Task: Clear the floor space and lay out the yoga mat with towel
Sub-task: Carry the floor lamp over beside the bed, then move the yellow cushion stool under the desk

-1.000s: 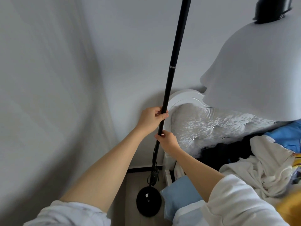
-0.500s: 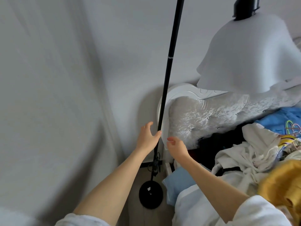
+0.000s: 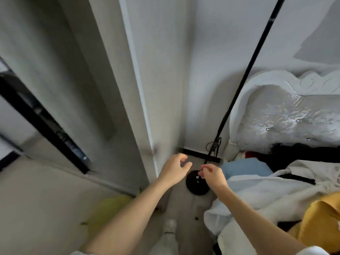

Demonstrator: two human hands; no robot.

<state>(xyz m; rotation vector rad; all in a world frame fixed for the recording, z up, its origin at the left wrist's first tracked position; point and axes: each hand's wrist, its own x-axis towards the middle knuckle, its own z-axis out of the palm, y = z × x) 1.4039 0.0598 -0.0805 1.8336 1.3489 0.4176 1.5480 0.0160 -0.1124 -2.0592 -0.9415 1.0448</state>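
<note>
While your head camera looks down into the narrow gap beside the bed, your two hands hover in front of you with nothing in either grip. Your left hand hangs with fingers loosely curled and spread, released, just left of the lamp base. Your right hand sits over the base's right side, its fingers bent loosely and holding nothing; neither hand touches the pole. The black pole slants up from the round base on the floor to the top right, with a cable bunched low on it, near the dark skirting. To the right, the bed is heaped with white bedding, a blue pillow and a yellow cloth below a white padded headboard. To the left stands a white door, and a blurred yellow-green shape lies low by it; you cannot tell what it is. No yoga mat or towel can be made out here. A pale foot shows on the floor between your arms.
</note>
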